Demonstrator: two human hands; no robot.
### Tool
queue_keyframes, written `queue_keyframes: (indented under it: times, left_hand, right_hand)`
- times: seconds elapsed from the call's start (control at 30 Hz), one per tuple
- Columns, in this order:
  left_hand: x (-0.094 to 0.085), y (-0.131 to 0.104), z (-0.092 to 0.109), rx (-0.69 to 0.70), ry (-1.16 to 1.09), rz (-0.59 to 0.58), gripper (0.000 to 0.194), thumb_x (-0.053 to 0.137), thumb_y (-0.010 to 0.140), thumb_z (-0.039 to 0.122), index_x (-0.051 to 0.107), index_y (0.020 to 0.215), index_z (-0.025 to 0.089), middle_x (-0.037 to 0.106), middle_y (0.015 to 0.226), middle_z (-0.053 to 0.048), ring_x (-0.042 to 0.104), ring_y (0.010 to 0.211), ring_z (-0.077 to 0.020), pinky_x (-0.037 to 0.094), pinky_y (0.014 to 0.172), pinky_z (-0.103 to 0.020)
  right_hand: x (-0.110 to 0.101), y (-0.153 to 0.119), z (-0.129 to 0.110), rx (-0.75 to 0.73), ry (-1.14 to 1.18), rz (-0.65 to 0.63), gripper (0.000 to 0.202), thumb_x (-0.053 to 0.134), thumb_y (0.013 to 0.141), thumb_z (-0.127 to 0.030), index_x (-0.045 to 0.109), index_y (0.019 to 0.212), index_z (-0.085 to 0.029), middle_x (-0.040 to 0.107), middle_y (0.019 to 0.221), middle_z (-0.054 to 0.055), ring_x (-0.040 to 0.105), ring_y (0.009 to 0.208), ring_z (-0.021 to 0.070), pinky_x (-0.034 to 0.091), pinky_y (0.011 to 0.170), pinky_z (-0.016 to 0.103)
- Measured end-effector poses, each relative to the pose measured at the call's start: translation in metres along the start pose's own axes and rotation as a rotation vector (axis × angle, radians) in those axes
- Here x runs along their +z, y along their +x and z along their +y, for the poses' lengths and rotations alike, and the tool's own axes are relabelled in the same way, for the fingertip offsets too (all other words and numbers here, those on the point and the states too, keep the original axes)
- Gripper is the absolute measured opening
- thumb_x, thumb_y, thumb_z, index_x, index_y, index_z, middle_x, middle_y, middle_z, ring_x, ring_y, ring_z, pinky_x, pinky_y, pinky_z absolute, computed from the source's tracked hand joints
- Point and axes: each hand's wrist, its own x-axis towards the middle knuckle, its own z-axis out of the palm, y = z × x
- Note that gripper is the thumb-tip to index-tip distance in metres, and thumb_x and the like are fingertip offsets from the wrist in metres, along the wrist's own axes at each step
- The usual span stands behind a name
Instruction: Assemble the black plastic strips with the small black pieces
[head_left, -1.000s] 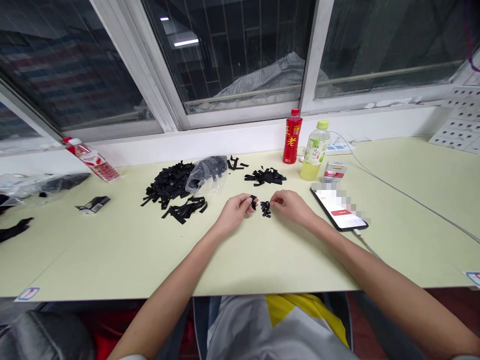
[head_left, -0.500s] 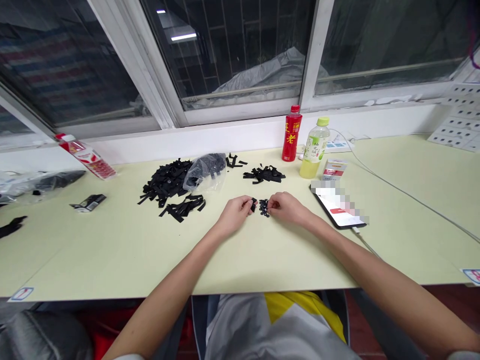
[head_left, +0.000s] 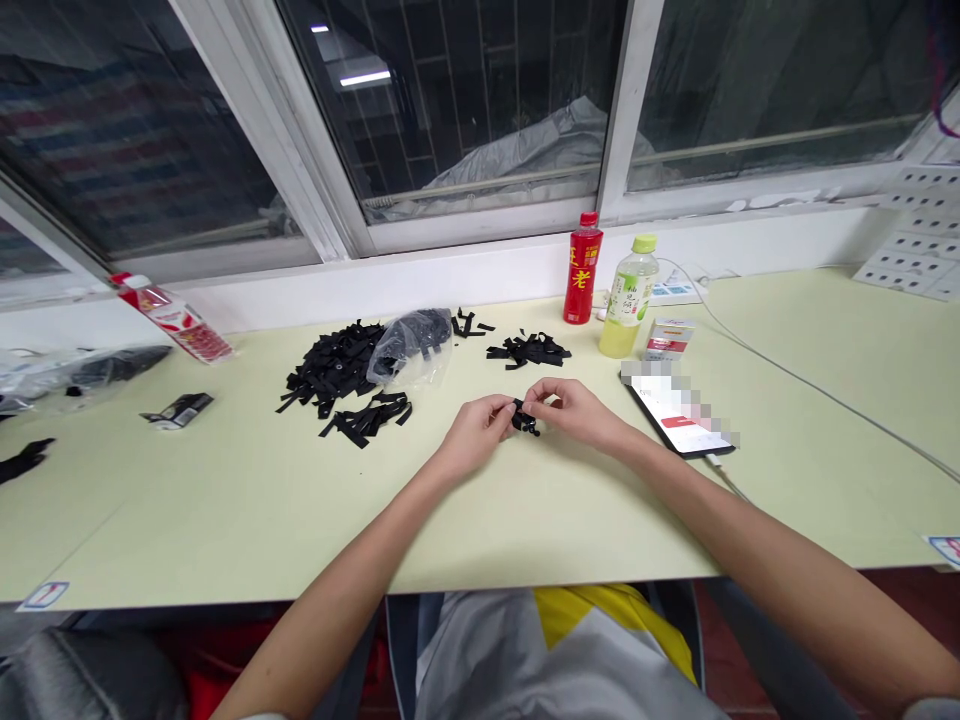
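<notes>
The left hand [head_left: 480,430] pinches a black strip [head_left: 518,405] between thumb and fingers, about midway between the worktop's [head_left: 480,520] front and back edges, and the right hand [head_left: 566,410] now pinches at the strip's right side. Half a second ago the two hands were apart, the right one at the far side of the small black pieces [head_left: 529,427]; it has since come across to meet the left, which has scarcely shifted. Whether the right fingertips also carry one of those pieces is too small to tell. The pieces lie just below the fingers, partly hidden by them. I take the change to mean that picking from the pieces has given way to work on the strip itself, with both hands together. The supplies look unaltered: the large heap of strips [head_left: 334,365] and the clear bag [head_left: 409,345] toward the back edge, a smaller bunch [head_left: 371,417] in front of them, and another pile [head_left: 529,349] beyond the hands, nearer the back edge.
</notes>
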Motion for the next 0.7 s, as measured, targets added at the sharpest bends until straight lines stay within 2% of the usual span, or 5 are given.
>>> queue_keyframes:
  times: [0.2,0.4,0.53,0.7]
  left_hand:
    - [-0.0007,-0.003,0.0098,0.031,0.018,-0.031,0.03,0.042,0.096,0.035,0.063,0.084,0.015,0.056,0.07,0.001,0.049,0.067,-0.0137,0.038,0.065,-0.025]
    - [-0.0001,-0.0042,0.0094,0.042,0.021,-0.029,0.036,0.048,0.095,0.045,0.067,0.089,0.015,0.062,0.076,-0.002,0.053,0.071,-0.0148,0.04,0.066,-0.025]
    - [-0.0015,-0.0034,0.0065,0.042,-0.029,-0.042,0.04,0.052,0.093,0.05,0.07,0.087,0.014,0.065,0.08,-0.004,0.058,0.075,-0.016,0.043,0.067,-0.025]
    - [-0.0046,-0.0055,0.0105,0.041,-0.074,-0.089,0.042,0.049,0.095,0.048,0.073,0.091,0.013,0.069,0.081,-0.006,0.059,0.074,-0.0163,0.044,0.067,-0.025]
  right_hand:
    - [0.0014,0.0003,0.003,0.004,0.028,0.018,0.02,0.061,0.084,-0.036,0.066,0.087,-0.017,0.067,0.087,0.004,0.06,0.081,0.0172,0.044,0.071,0.03]
    - [0.0003,0.0018,0.0082,0.018,0.072,-0.01,0.016,0.062,0.083,-0.033,0.066,0.086,-0.018,0.068,0.087,0.003,0.06,0.084,0.0174,0.043,0.074,0.03]
    - [-0.0015,0.0016,0.0081,0.061,0.187,-0.077,0.019,0.069,0.08,-0.037,0.065,0.086,-0.019,0.065,0.084,0.002,0.058,0.079,0.0157,0.042,0.067,0.028]
    - [-0.0057,-0.0012,0.0008,0.121,0.352,-0.162,0.03,0.073,0.079,-0.041,0.067,0.1,-0.02,0.065,0.085,0.002,0.056,0.075,0.0137,0.04,0.062,0.026]
